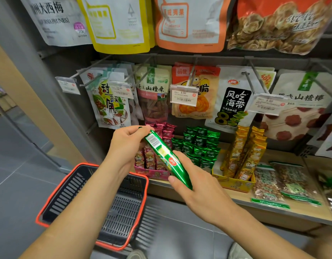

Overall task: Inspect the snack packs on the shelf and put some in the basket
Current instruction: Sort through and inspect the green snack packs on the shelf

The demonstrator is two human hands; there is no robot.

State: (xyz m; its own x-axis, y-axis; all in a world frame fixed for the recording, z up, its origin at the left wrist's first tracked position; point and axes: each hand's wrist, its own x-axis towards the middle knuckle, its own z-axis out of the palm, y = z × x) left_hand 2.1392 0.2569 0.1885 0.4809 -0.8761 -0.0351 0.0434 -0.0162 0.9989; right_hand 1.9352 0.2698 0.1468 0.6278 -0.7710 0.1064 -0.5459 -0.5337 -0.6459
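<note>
Shelf (285, 155), two hands (126, 144) (197, 182), one pack (161, 152), one basket (68, 191)

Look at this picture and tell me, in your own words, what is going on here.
A person holds a long green foil snack pack in both hands at a wooden shop shelf. The left hand pinches its top end, the right hand grips its lower end, with the printed label facing up. A black plastic basket with a red rim is below the arms; no packs show in it.
</note>
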